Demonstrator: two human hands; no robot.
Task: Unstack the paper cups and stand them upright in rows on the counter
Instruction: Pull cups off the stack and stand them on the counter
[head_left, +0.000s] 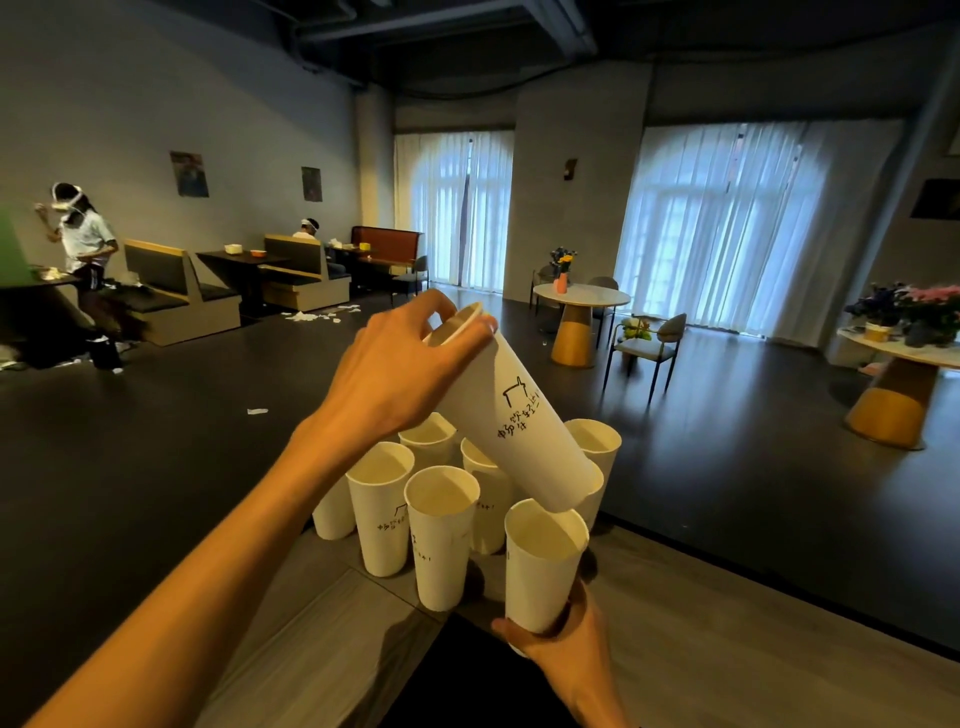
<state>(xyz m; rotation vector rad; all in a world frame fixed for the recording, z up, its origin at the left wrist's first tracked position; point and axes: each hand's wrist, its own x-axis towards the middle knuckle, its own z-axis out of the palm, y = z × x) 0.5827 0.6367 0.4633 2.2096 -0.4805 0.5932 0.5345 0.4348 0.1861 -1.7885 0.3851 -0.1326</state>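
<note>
My left hand (400, 364) grips the rim end of a tall white paper cup (514, 421) with black print, tilted so its base points down and to the right. That base sits just above the mouth of a second white cup (540, 566), which my right hand (561, 639) holds by its lower part. Behind them several white cups (384, 514) stand upright and close together on the wooden counter (727, 623).
The counter's far edge runs diagonally behind the cups, with dark floor beyond. A dark opening (467, 670) lies in the counter near my right wrist. Round tables (582, 296), chairs (649, 343), booths and two persons are far off in the room.
</note>
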